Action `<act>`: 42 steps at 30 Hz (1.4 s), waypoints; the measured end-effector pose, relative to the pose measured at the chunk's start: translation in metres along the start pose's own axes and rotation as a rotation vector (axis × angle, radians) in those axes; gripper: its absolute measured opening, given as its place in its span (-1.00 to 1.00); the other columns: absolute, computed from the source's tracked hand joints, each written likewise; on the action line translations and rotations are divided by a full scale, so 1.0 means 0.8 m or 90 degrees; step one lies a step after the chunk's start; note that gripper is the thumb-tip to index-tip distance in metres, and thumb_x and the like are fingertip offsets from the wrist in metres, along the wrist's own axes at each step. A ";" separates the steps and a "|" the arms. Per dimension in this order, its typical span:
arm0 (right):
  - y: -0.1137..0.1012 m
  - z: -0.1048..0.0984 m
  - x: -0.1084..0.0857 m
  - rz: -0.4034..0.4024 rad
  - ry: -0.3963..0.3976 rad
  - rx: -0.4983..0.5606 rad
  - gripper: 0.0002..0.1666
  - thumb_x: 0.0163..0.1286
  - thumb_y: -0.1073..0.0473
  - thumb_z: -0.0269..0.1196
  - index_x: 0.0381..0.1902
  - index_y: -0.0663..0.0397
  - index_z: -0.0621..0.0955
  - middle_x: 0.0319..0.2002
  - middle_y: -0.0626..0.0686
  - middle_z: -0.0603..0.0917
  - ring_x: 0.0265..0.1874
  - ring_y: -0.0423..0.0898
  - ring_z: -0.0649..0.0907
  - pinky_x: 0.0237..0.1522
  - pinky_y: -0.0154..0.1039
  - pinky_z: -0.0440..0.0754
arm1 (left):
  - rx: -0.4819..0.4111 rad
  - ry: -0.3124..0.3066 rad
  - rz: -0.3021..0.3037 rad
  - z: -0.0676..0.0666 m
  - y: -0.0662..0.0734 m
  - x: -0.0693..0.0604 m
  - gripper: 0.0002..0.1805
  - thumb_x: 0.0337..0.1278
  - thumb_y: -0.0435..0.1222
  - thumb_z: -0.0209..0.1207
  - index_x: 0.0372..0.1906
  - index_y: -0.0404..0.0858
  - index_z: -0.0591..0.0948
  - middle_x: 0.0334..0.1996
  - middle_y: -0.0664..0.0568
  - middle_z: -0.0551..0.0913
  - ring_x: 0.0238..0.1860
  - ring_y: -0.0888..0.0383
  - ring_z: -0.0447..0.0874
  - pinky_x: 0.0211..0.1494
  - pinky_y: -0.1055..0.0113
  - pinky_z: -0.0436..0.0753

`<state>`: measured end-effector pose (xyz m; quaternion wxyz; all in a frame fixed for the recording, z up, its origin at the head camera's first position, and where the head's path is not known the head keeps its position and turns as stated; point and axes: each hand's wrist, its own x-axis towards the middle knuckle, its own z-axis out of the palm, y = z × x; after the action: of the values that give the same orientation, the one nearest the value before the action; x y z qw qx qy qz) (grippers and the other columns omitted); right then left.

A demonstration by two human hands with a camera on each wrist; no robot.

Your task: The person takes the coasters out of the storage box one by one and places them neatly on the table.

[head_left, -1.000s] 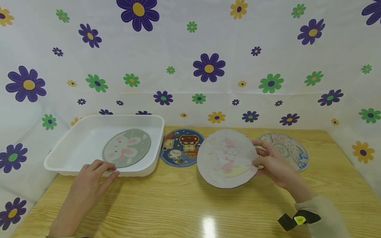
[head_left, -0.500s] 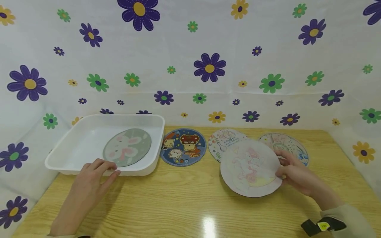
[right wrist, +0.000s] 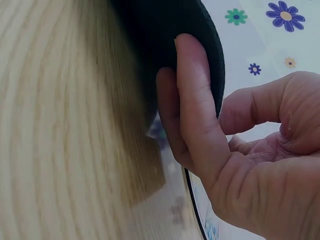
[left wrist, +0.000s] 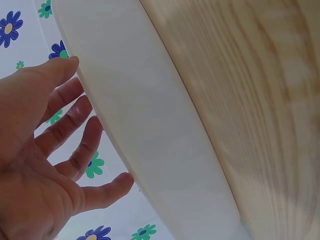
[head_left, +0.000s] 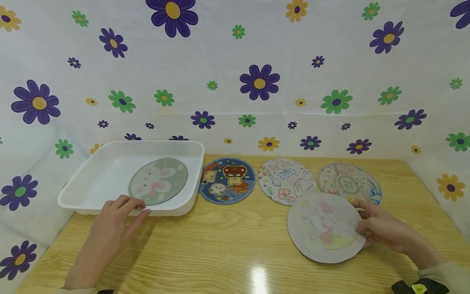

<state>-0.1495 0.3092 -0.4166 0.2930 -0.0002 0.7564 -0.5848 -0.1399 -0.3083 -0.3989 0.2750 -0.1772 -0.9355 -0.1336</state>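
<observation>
A white plastic tray [head_left: 84, 206] stands on the left of the table. My left hand [head_left: 111, 228] grips its front rim; the left wrist view shows the thumb and fingertips at the rim [left wrist: 107, 125]. Inside the tray, a grey-green round mat with a bunny [head_left: 158, 181] leans on the right wall. My right hand [head_left: 389, 228] pinches the right edge of a pale round mat with a faint unicorn picture [head_left: 323, 232], held tilted above the table. From the right wrist view, the mat's dark underside [right wrist: 155, 30] shows, with fingers beneath it and the thumb on the other side.
Along the back of the wood-grain table [head_left: 220, 253] lie a dark blue round mat with cartoon bears [head_left: 227, 181], a white floral round mat [head_left: 284, 177] and a pastel round mat [head_left: 346, 183]. Behind them hangs a flower-printed cloth [head_left: 220, 53].
The right hand has carried the unicorn mat right, towards me and lower, uncovering the white floral mat and most of the pastel one. The left hand stays on the tray rim.
</observation>
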 end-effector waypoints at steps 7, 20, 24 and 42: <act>0.008 -0.008 -0.011 0.031 -0.004 -0.008 -0.17 0.33 0.44 0.04 0.47 0.38 -0.04 0.12 0.29 0.48 -0.23 0.02 0.69 -0.30 -0.08 0.79 | -0.001 0.010 0.013 0.001 0.000 0.001 -0.75 -0.07 -0.40 0.50 -0.25 -0.24 0.70 -0.30 -0.03 0.70 -0.26 -0.07 0.61 -0.06 0.03 0.51; 0.004 0.003 -0.021 0.075 0.032 -0.080 -0.02 0.34 0.40 0.05 0.57 0.43 -0.18 0.19 0.44 0.48 -0.24 0.03 0.71 -0.29 -0.02 0.81 | -0.006 0.002 0.001 0.001 -0.001 0.001 -0.75 -0.06 -0.39 0.50 -0.23 -0.24 0.70 -0.28 -0.04 0.70 -0.25 -0.10 0.62 -0.06 -0.04 0.54; -0.001 0.012 -0.024 0.088 0.057 -0.133 -0.06 0.40 0.36 0.08 0.57 0.49 -0.12 0.17 0.45 0.48 -0.27 0.01 0.73 -0.30 -0.01 0.81 | -0.011 0.003 0.003 0.001 -0.001 0.000 -0.75 -0.06 -0.40 0.50 -0.24 -0.24 0.70 -0.28 -0.04 0.70 -0.25 -0.10 0.62 -0.07 -0.05 0.55; -0.005 0.034 -0.021 0.103 0.122 -0.295 -0.11 0.52 0.18 0.10 0.51 0.61 -0.04 0.01 0.38 0.59 -0.38 -0.08 0.71 -0.41 -0.12 0.78 | -0.009 -0.001 -0.005 -0.002 0.003 0.001 -0.76 -0.05 -0.39 0.49 -0.23 -0.24 0.70 -0.29 -0.04 0.69 -0.25 -0.12 0.60 -0.09 -0.06 0.56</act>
<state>-0.1247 0.2895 -0.4097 0.2578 0.0489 0.8920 -0.3681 -0.1389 -0.3067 -0.3968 0.2726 -0.1756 -0.9354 -0.1409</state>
